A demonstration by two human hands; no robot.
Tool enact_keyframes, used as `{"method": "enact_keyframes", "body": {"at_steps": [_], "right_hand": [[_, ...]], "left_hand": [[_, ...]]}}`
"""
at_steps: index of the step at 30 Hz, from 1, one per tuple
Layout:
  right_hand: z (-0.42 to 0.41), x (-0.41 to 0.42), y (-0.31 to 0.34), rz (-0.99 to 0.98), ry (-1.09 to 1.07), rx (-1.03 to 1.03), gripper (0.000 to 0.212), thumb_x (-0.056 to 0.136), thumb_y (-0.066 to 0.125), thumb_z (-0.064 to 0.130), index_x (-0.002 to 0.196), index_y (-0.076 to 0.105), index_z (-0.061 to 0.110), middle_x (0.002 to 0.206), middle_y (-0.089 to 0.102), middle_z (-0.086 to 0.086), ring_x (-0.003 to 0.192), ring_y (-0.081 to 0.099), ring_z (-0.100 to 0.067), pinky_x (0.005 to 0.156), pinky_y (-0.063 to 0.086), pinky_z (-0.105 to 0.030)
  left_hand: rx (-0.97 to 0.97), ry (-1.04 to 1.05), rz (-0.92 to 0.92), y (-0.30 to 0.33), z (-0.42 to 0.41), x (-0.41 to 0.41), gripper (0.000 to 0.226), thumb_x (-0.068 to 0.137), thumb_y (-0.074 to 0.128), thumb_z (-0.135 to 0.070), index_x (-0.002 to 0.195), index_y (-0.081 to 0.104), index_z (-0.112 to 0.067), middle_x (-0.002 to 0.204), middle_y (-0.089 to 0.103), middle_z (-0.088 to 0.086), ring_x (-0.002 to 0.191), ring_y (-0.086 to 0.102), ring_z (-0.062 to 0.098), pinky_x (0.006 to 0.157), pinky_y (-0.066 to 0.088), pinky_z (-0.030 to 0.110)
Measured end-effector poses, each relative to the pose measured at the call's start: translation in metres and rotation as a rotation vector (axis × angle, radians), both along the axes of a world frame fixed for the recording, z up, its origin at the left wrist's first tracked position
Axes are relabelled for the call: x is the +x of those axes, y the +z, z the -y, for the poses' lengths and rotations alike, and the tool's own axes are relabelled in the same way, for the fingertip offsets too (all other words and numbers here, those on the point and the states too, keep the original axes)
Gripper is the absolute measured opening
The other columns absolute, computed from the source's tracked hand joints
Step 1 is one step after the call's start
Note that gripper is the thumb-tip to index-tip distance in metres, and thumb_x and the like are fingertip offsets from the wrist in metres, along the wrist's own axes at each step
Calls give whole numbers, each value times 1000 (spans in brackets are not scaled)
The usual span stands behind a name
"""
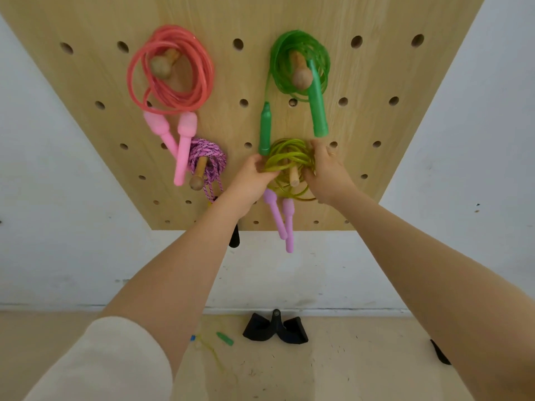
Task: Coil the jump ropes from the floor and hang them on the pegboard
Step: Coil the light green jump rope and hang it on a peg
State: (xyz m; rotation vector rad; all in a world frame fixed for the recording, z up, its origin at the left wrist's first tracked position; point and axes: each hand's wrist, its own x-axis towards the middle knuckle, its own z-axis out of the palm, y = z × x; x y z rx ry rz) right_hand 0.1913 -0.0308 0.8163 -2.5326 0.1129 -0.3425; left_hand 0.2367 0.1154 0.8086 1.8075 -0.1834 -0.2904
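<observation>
A yellow-green coiled jump rope [285, 160] with two lilac handles [282, 218] hanging down sits around a wooden peg [293, 177] low on the pegboard [231, 18]. My left hand [250, 180] grips the coil's left side. On its right side, my right hand [328, 172] grips the coil too. Three other coils hang on pegs: a coral rope [170, 70] with pink handles, a green rope [301, 62] with green handles, and a purple braided rope [207, 160]. Another yellow rope [211, 347] with a green handle lies on the floor.
A black object [275, 328] lies on the floor by the wall under the board, and another black piece [440, 353] lies at the right. White wall flanks the board. Several peg holes stand unused.
</observation>
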Motion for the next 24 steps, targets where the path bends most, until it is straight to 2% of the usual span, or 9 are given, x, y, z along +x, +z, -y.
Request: {"method": "enact_keyframes", "body": {"at_steps": [4,7,10,12,14,17,19,21,24], "right_hand": [[1,11,1,-27,-26,111,51,87,51,10,136,34,11,129,46,-12,112,50,-28,88,44,-33],[2,20,-1,-26,-87,283,46,82,60,10,126,44,11,115,54,-6,104,54,-22,85,47,-34],[4,28,-6,-59,-87,352,39,81,61,11,118,51,8,101,56,-4,93,56,-19,79,48,-35],[3,31,-10,-56,-39,275,34,82,59,12,115,56,8,107,56,-9,98,54,-22,80,42,-29],[2,29,-10,-15,-11,193,28,84,56,11,111,58,5,113,49,-14,108,45,-24,82,31,-19],[-1,15,-3,35,50,217,14,84,52,6,98,55,7,94,51,-10,89,48,-22,71,35,-26],[-2,1,-2,22,72,240,8,84,52,5,90,48,10,79,52,-6,75,49,-21,62,36,-30],[-5,-17,-3,21,67,253,10,84,54,6,88,46,12,71,52,0,69,49,-18,58,36,-28],[-15,-45,-2,23,53,327,15,83,57,5,82,48,17,66,55,10,61,53,-2,55,38,-14]], "left_hand": [[-23,93,-231,8,16,11,23,87,53,-12,110,55,-9,104,62,9,97,58,24,92,48,37],[9,130,-424,21,27,13,3,86,48,-9,86,51,-8,89,55,8,91,56,25,85,49,36],[72,118,-448,26,31,16,10,90,46,-10,98,50,-5,103,56,11,101,55,25,85,44,34],[88,110,-440,22,32,22,29,89,49,-13,117,50,-5,121,57,12,111,56,26,88,46,35],[43,68,-400,15,25,23,29,87,51,-12,116,52,-9,121,59,11,112,57,26,87,47,36],[109,-41,-206,12,11,15,24,89,55,-16,113,52,-16,113,59,4,108,54,20,93,43,35],[159,-117,-76,16,1,2,28,87,58,-17,115,54,-15,104,59,-1,99,53,14,84,41,29],[188,-212,4,17,-10,-11,20,86,60,-16,106,57,-17,89,59,-6,88,54,10,70,41,22],[218,-295,65,17,-24,-34,12,85,60,-11,88,53,-21,76,54,-8,74,52,8,58,41,10]]}}
